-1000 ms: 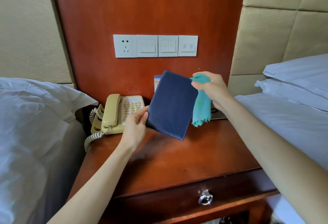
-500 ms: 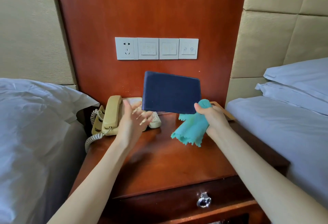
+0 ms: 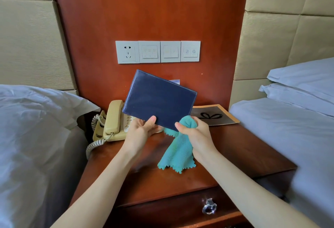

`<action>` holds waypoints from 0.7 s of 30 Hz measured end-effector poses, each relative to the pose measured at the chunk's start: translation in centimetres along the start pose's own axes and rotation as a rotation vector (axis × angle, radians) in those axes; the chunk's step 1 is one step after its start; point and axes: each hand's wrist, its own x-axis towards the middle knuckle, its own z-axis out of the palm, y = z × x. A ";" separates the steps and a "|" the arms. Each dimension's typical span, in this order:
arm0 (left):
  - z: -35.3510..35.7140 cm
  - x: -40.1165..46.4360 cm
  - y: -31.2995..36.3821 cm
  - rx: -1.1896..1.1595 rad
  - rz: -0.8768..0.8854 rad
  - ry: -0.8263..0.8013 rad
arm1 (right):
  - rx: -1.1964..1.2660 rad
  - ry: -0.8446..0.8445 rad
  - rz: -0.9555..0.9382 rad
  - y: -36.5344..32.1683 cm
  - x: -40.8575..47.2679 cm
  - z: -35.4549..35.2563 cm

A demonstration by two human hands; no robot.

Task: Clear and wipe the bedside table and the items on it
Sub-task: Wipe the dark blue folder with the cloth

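Two beds flank the scene: the left bed with a rumpled white cover, the right bed with stacked pillows. Between them stands the bedside table, red-brown wood, its drawer fitted with a metal ring pull. On the wood panel behind it sits a row of white wall switches with one socket.

Both forearms reach forward from the lower frame edge, converging above the tabletop. A dark blue folder is held clear of the table, tilted, its upper left corner highest. The left hand grips the folder's lower edge, thumb pressed on the front face, fingers behind. The right hand is closed on a teal cloth, thumb pinching the folder's lower right corner against the bunched cloth; the rest of the cloth hangs down, its scalloped edge at or just above the tabletop.

A beige telephone rests at the table's left rear, partly hidden by the folder. A grey card with orange border lies at the right rear
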 end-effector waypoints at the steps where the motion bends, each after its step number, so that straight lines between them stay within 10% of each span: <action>1: 0.0 0.0 0.1 0.007 0.001 0.008 | -0.038 -0.005 -0.029 -0.1 0.2 -0.1; 9: -0.4 0.0 0.7 0.169 -0.019 -0.001 | -0.212 0.117 -0.182 -3.9 3.2 -3.7; 21: 0.4 -0.5 0.9 0.326 0.051 -0.015 | -0.518 -0.209 -0.422 -8.9 3.9 -4.6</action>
